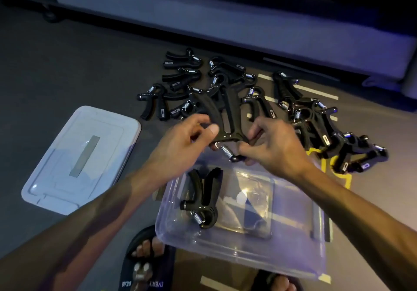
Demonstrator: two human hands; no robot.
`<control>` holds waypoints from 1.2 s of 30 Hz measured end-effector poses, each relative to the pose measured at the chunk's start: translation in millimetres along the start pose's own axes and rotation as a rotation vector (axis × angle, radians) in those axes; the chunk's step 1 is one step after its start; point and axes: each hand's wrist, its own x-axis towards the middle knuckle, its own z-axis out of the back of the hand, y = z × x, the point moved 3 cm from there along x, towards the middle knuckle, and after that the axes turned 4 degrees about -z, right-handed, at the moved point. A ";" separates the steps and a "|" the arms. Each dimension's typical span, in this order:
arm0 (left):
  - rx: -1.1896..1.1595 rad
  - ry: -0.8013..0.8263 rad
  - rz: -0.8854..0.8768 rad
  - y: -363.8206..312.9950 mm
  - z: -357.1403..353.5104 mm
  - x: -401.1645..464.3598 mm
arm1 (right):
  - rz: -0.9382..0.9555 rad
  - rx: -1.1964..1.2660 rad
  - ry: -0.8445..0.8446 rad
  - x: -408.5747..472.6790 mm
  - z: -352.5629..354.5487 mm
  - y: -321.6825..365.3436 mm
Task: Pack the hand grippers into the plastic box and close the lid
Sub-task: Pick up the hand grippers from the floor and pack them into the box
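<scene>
Hands both grasp one gripper [225,119] above the box [293,252] far rim: left hand [180,146] on handles, right hand [270,146] at spring end; handles point away from me.

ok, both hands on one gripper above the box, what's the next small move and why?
Probably lower the held hand gripper into the plastic box, beside the one gripper already inside. The left hand and right hand hold it just over the box's far edge, most of the box floor is bare, many grippers wait on the floor beyond, and the lid lies off to the left.
</scene>
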 end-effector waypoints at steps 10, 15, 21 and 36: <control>0.102 0.374 0.028 0.6 -0.8 -41.8 | -0.103 0.415 0.187 -20.9 -0.9 2.3; 0.428 0.132 -0.145 8.3 5.4 -44.8 | -0.136 0.465 0.226 -31.8 -24.5 -17.9; 0.530 0.026 -0.173 22.6 12.4 -22.0 | -0.213 0.314 0.321 -34.9 -74.3 -57.9; 0.536 0.070 -0.159 49.9 -2.8 -24.6 | -0.070 -0.185 0.357 -14.1 -105.0 -68.7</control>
